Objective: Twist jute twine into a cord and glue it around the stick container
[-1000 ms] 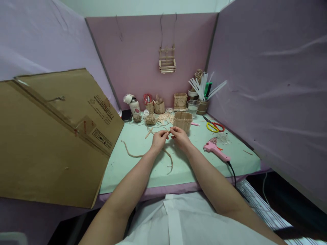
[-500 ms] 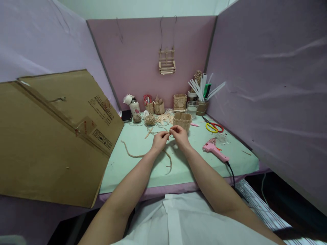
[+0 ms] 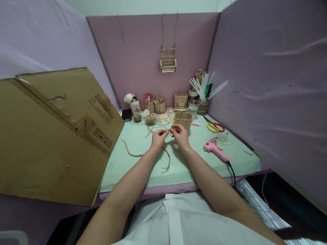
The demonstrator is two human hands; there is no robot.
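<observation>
My left hand (image 3: 158,139) and my right hand (image 3: 180,134) meet over the middle of the table, fingertips pinched close together. Between them runs a length of brown twine (image 3: 166,153), both hands pinching it. Its loose part hangs below my left hand and curls on the table, with a frayed end. Another stretch of twine (image 3: 127,151) lies to the left, partly behind my left forearm. Just beyond my right hand stands a basket made of wooden sticks (image 3: 183,119). The exact spot where the fingers grip is small and partly hidden.
On the right lie a pink glue gun (image 3: 216,151) and scissors (image 3: 216,127). Balls of twine (image 3: 150,118), loose wooden pieces (image 3: 165,118), a plastic cup (image 3: 193,108) and stick holders (image 3: 159,107) line the back. A large cardboard sheet (image 3: 58,143) leans at the left.
The twine's hanging end has shifted slightly left on the table. My hands have moved a little, still pinching close together. The whole view has shifted slightly.
</observation>
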